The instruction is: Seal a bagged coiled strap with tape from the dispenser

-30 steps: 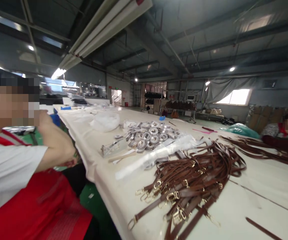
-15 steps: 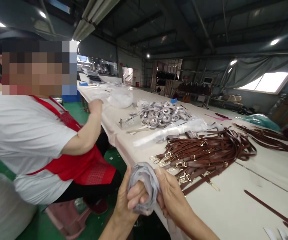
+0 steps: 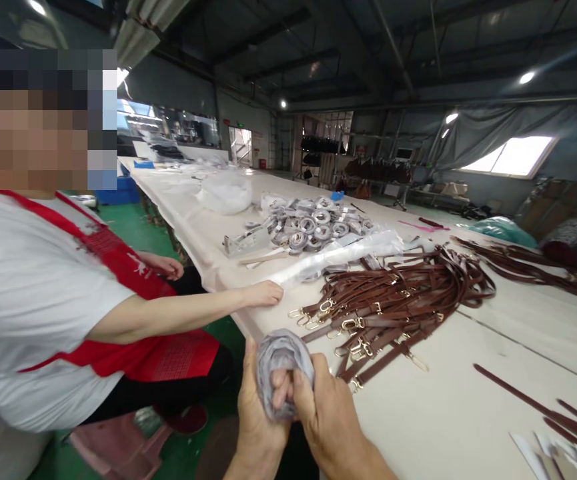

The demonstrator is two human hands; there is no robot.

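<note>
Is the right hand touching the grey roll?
Touching. The head view shows the right hand against the grey roll, its thumb over the rim.

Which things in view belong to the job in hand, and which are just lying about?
Belonging, most likely:
grey wrapped roll, held in left hand and right hand
pile of similar rolls
brown straps with clasps

Apparently just lying about:
teal plastic bag
small blue item
pink strip

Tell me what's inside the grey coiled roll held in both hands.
Fingers show in the opening of the grey coiled roll, and the right hand covers part of its right side. What lies behind those fingers or between the wound layers is hidden.
</note>
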